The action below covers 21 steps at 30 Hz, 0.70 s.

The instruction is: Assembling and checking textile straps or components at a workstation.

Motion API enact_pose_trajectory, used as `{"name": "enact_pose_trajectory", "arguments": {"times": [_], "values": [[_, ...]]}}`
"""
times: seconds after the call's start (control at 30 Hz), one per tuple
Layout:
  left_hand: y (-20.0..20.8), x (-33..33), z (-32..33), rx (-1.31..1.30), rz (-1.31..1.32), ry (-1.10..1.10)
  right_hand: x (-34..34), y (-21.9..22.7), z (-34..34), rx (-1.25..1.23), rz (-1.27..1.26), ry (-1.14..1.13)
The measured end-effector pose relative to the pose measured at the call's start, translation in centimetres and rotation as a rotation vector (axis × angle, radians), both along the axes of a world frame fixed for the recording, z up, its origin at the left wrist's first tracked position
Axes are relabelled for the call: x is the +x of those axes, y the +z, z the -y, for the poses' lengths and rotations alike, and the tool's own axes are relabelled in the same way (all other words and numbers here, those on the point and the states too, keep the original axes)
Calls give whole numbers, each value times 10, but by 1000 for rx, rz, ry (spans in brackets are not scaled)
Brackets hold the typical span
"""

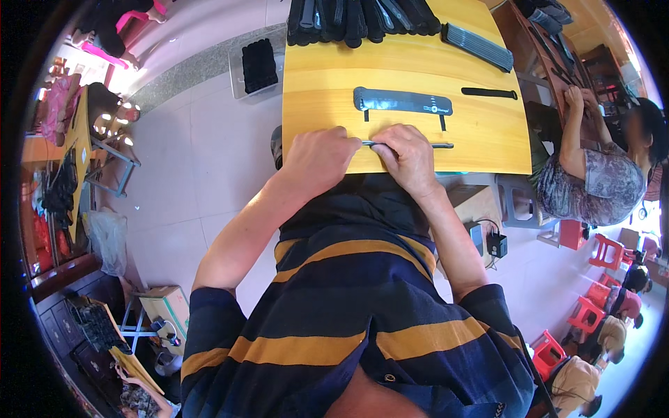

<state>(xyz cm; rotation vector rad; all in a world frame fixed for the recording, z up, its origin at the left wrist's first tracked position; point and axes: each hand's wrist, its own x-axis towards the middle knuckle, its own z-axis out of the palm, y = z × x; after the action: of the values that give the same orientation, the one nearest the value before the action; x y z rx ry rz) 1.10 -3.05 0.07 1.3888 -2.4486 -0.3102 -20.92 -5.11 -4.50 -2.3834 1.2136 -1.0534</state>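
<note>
Both hands at the near edge of the yellow surface, low over a thin dark strip. Strip lies crosswise, seen almost edge-on, its right end jutting free past the right hand. Left hand: fingers curled closed, apparently pinching the strip's left end; the tips themselves are hidden. Right hand: fingers bent over the strip's middle, thumb on the near side, pinching it. A short length of strip shows between the two grips. Just beyond, a grey band lies flat, also crosswise, two short black tabs at its near edge; cannot tell whether they are attached to it. To the right, a lone black strap, touching nothing else. Farther off, a neat grey stack at the right and a larger black pile along the far edge. Step in hand, by my reading: working the strip by its edge, perhaps folding, pressing or parting it; whether it is one layer or two, cannot tell. Next move seems to call for the left fingers to hold that end steady while the right pinch travels along toward the free end, keeping the edge even and clear of the band.
</note>
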Motion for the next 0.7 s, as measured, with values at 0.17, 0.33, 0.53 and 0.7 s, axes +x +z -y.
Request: {"name": "enact_pose_trajectory", "arguments": {"times": [0.17, 0.33, 0.53, 0.7], "values": [[14, -6, 4, 116, 109, -7, -1, -1, 0, -13, 3, 16], [14, -2, 8, 117, 162, -22, -3, -1, 4, -3, -1, 42], [13, 9, 14, 58, 220, -15, -3, 0, 7, 7, -17, 51], [15, 9, 17, 68, 207, -53, -4, 1, 6, 20, -25, 47]]}}
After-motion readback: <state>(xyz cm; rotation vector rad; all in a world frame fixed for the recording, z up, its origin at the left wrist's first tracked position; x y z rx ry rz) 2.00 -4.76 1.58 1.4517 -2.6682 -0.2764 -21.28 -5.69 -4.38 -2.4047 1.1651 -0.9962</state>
